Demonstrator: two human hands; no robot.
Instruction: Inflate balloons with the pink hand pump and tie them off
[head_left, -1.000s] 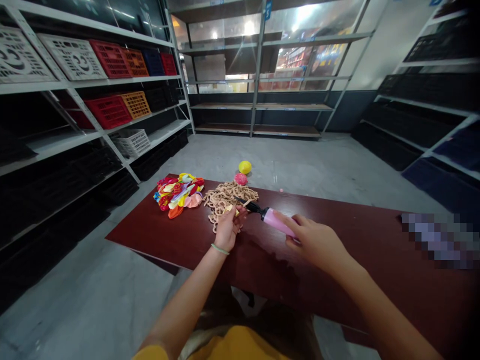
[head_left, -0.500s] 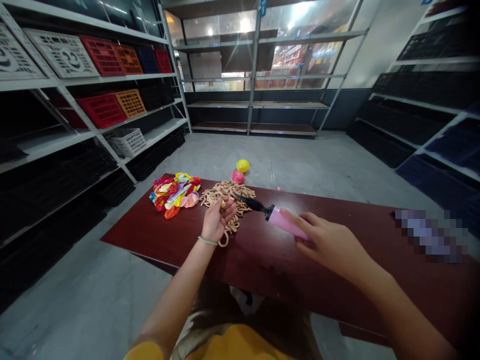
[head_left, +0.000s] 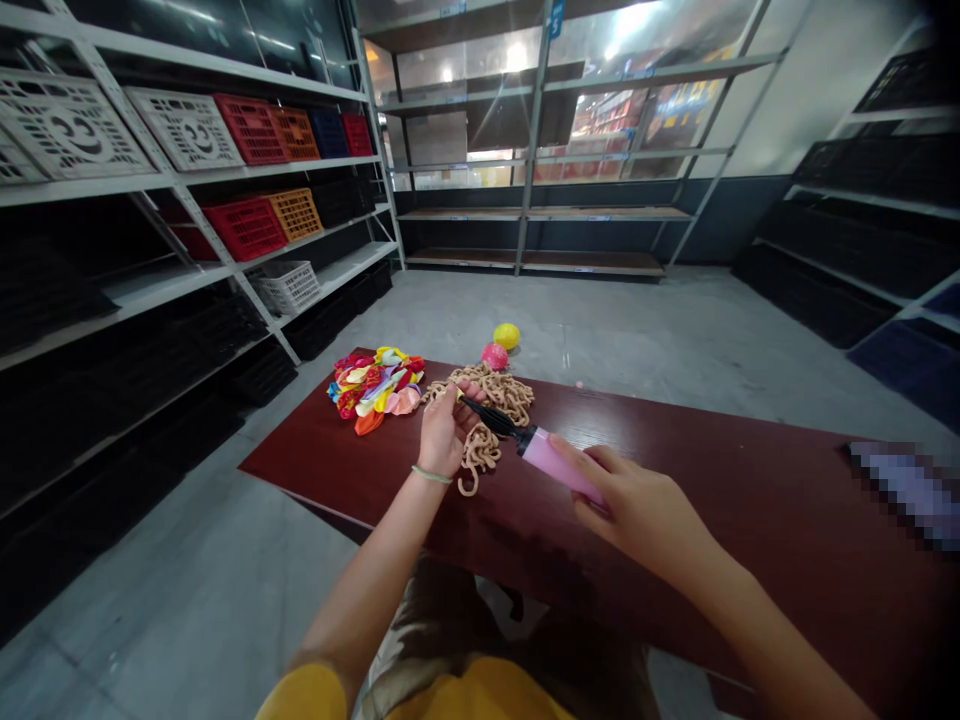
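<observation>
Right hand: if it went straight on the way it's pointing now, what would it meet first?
Past the pink pump it holds, probably the left hand, though depth is hard to judge here.

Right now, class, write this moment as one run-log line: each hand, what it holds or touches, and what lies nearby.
left hand: touching tan coils | right hand: holding pink pump | nearby: balloons on table

We seem to be in a shop's stockroom or a store's back area; white metal shelving runs along the side, stacked with plastic crates; further shelves stand before a glass wall; through it we see brightly lit shop displays; underfoot lies a concrete floor.
</observation>
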